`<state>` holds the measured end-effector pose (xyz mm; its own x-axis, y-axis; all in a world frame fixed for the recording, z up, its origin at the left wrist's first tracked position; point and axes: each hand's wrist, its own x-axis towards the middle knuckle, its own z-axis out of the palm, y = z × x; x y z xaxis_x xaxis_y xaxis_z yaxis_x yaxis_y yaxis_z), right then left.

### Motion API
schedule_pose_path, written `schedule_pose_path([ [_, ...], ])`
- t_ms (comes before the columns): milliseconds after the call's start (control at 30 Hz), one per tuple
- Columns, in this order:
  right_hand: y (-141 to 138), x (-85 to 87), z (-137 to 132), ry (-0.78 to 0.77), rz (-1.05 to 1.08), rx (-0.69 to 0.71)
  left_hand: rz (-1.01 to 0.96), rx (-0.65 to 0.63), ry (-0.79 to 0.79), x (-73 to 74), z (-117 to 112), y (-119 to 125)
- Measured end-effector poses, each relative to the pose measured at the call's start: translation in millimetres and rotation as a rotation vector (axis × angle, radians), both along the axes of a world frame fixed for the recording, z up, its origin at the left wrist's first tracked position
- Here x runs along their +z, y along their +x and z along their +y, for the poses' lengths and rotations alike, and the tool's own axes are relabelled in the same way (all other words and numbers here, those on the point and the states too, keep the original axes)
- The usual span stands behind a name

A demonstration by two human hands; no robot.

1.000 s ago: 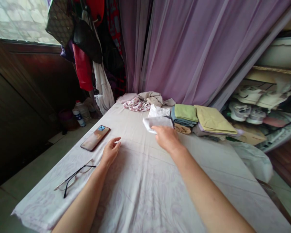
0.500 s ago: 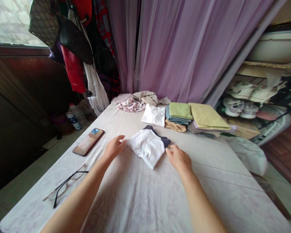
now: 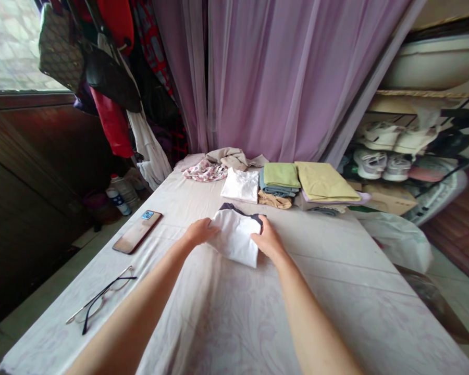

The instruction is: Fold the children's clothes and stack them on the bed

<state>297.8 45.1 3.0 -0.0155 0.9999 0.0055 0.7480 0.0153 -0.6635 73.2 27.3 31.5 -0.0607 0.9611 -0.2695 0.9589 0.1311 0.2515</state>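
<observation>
A folded white garment with a dark trim [image 3: 235, 237] lies in the middle of the cloth-covered table [image 3: 234, 323]. My left hand [image 3: 199, 230] grips its left edge, fingers curled round the fabric. My right hand [image 3: 268, 240] holds the right edge with the thumb on top. Behind the garment lies a second folded white piece [image 3: 241, 184].
Folded green [image 3: 280, 174] and yellow [image 3: 322, 180] clothes are stacked at the back right, loose clothes [image 3: 219, 162] at the back. A phone [image 3: 137, 231] and glasses [image 3: 97, 300] lie on the left. Hanging bags and clothes are on the left, purple curtain behind, shoe shelves right.
My right hand carried the white garment from the stacks to the table's middle and set it down. Both hands then closed on its two sides.
</observation>
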Motion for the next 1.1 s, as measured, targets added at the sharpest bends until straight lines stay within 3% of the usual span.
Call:
schedule_pose_path([
  [167,45,5.5,-6,-0.067,-0.154,0.018,-0.055,0.022,0.054,-5.4,-48,23],
  [267,52,-2.2,-24,0.062,-0.272,-0.057,-0.019,0.072,0.248,-14.3,-59,31],
  [333,42,-7.2,-35,0.235,-0.307,-0.058,-0.003,-0.035,0.412,-20.6,-55,39],
  [433,16,-11.3,-39,0.4,-0.321,0.108,0.006,-0.222,0.512,-30.8,-39,55],
  [500,1,-14.1,-36,0.364,-0.366,0.207,0.042,-0.228,0.498,-38.0,-30,67],
  [600,-6,-21.5,-32,0.21,-0.443,0.231,0.086,-0.207,0.434,-46.7,-23,75],
  [700,2,-28.5,-32,0.115,-0.479,0.211,0.087,-0.225,0.393,-50.5,-24,74],
  [833,12,-30.9,-35,0.106,-0.483,0.217,0.11,-0.239,0.415,-50.9,-23,67],
  [1100,25,-46.9,-34,0.394,-0.272,0.119,0.091,-0.092,0.417,-57.4,-33,34],
])
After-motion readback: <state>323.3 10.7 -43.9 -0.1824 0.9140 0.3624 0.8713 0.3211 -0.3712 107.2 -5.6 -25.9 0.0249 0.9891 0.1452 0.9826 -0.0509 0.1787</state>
